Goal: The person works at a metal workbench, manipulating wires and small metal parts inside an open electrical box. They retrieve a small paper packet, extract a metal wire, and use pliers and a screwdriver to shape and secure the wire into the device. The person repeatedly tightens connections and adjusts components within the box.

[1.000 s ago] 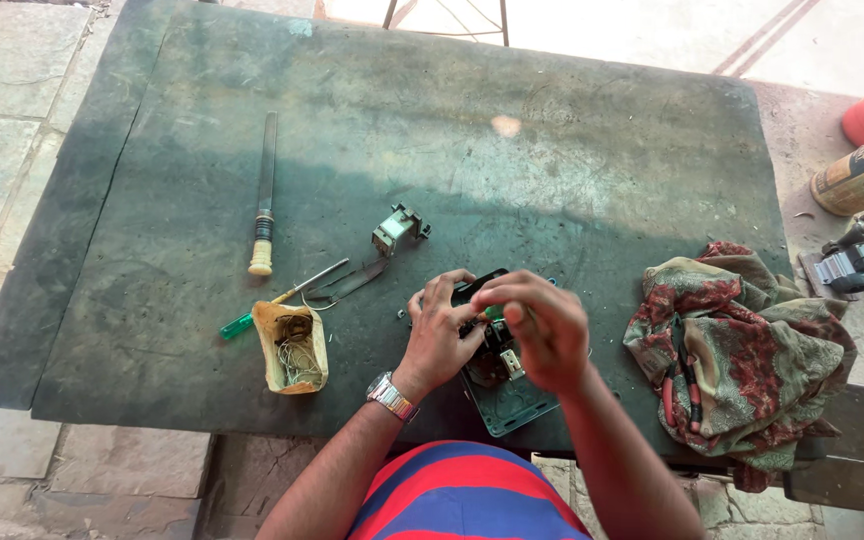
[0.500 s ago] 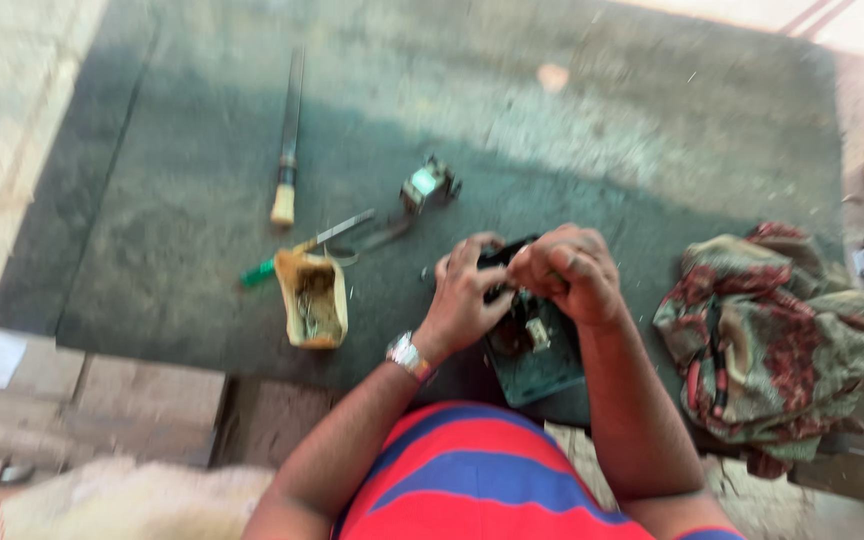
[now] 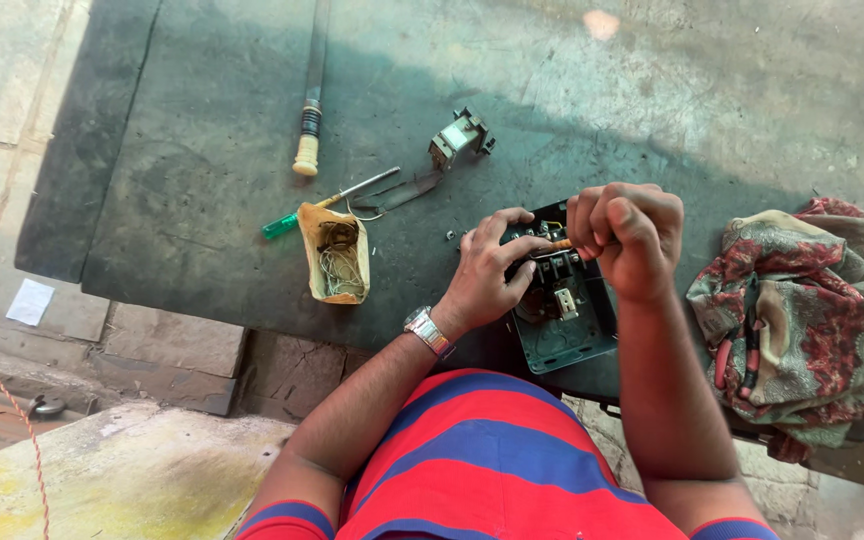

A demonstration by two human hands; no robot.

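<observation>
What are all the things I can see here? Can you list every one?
Table: one, dark grey, fills the middle.
Switch box: one, dark green, open, at the near table edge under the hands.
Paper pouch: one, tan, wire inside, left of the hands.
Screwdriver: one, green handle, beside the pouch.
File: one, pale handle, upper left.
Small metal part: one, grey, above the hands.
Cloth: one, red patterned, right.
Pliers: one, red handles, on the cloth.
Left hand: steadies the box, watch on wrist.
Right hand: fisted round a small tool.
</observation>
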